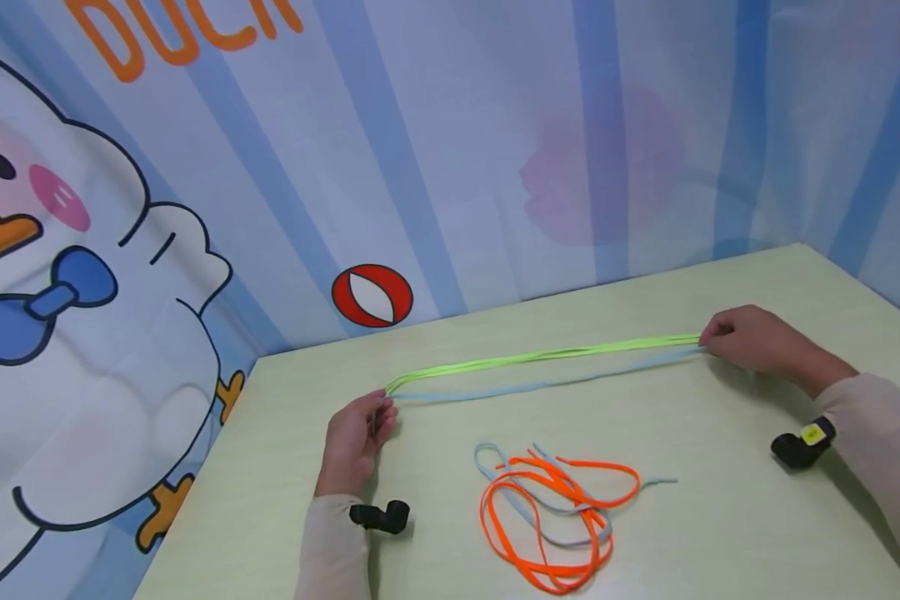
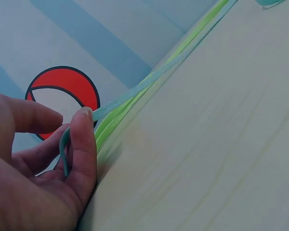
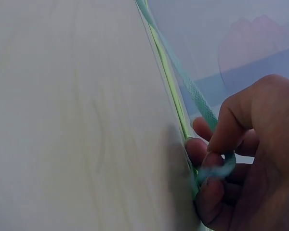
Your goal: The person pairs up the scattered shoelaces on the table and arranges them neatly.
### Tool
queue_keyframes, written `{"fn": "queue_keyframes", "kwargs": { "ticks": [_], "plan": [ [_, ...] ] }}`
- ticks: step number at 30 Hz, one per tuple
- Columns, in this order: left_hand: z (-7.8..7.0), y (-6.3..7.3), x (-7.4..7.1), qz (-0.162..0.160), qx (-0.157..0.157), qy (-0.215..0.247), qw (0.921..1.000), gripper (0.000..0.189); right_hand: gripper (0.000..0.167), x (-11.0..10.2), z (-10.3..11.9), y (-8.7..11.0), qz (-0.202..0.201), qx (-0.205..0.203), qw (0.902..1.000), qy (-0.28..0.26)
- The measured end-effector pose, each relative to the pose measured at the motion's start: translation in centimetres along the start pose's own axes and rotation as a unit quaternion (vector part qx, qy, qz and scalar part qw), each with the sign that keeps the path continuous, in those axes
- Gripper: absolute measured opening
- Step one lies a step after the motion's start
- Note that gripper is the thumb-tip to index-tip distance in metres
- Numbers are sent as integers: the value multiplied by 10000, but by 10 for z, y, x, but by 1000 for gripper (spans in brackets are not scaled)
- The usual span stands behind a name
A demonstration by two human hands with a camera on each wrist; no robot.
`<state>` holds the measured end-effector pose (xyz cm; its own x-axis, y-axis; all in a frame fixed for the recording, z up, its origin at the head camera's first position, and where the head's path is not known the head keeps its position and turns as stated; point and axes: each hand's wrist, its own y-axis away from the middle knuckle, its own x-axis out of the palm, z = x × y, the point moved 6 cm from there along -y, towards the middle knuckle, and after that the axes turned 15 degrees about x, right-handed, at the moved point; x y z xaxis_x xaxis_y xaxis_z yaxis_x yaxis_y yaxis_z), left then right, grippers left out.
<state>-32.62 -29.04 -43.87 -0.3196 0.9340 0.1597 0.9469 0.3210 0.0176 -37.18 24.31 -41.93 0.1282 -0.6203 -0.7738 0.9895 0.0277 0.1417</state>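
Green lace: stretched in several strands [image 1: 525, 358] between the two hands, above the far half of the table.
Blue lace: held alongside [image 1: 543, 385], its strand hung slightly nearer; bent over among the fingers at both ends.
Left hand: the left ends of both laces are pinched between thumb and fingers [image 1: 356, 437].
Right hand: the right ends are gripped by curled fingers [image 1: 753, 337]; a loop of blue is passed among them.
Weave: flat and narrow; a fine woven texture is shown on the blue.
Loose pile: an orange lace [image 1: 558, 579] is tangled with a grey-blue lace [image 1: 570, 543], nearer than the stretched strands.
Tabletop: a pale table [image 1: 720, 517], faintly wood-grained.
Sleeves: beige; a small black device is worn at the left wrist [image 1: 382, 517].
Backdrop: a creased, blue-striped sheet [image 1: 495, 167], printed with a white duck [image 1: 105, 433] and a red-and-white ball [image 1: 397, 292].
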Motion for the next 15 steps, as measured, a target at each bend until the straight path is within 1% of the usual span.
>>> {"fn": "queue_keyframes", "kwargs": {
  "ticks": [2,5,9,15],
  "plan": [
    [1,0,-1,-18,-20,-237,9997,38,23,-1,-1,1,2,23,10000,31],
    [1,0,-2,-57,-23,-418,9991,36,23,-3,-2,1,-28,61,9999,135],
    [0,0,-3,-108,21,-464,9989,36,25,-6,-2,1,-149,84,9994,316],
    [-1,-1,-6,-197,67,-574,9981,34,27,-9,-7,1,-313,235,9981,483]
  ]
}}
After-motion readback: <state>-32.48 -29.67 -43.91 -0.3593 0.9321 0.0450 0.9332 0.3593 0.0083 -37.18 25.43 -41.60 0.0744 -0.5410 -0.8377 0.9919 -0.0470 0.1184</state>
